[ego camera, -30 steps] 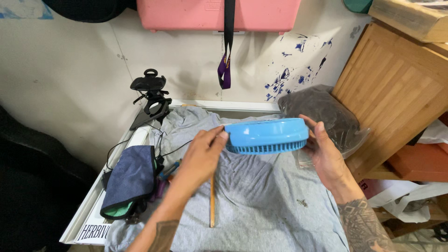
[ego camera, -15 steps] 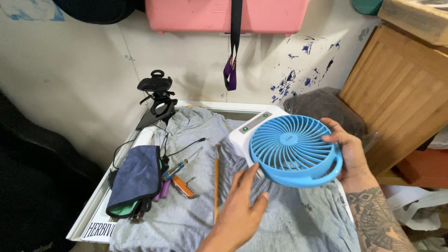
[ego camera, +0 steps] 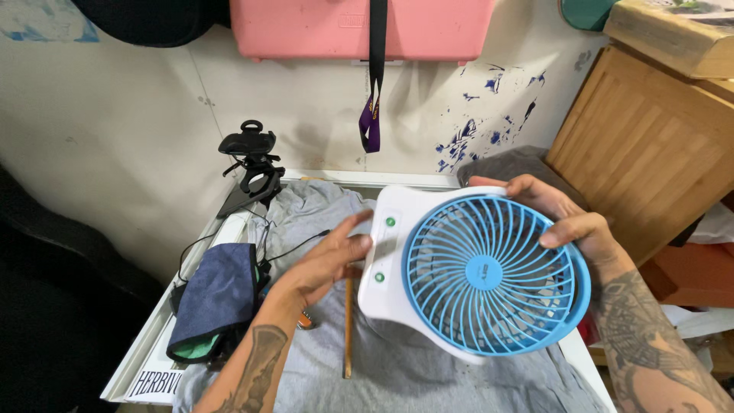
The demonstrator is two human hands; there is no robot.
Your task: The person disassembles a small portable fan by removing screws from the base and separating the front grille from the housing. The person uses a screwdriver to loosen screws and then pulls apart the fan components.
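A small fan (ego camera: 482, 275) with a white body and a round blue grille is held up facing me, above a grey shirt (ego camera: 397, 359) spread on a white table (ego camera: 145, 359). My right hand (ego camera: 566, 222) grips the fan's upper right rim, fingers curled over the grille. My left hand (ego camera: 325, 260) holds the fan's left edge, with the thumb by two green buttons. A wooden pencil (ego camera: 348, 329) lies on the shirt under the fan.
A folded blue pouch (ego camera: 218, 294) and black cables lie at the table's left. A black clamp mount (ego camera: 252, 164) stands at the back. A wooden cabinet (ego camera: 650, 145) is to the right, a pink box (ego camera: 359, 27) and a hanging strap on the wall.
The fan went from edge-on to face-on, and is now closer to the camera. My left hand let go, dropped low, then came back up to the fan's left edge.
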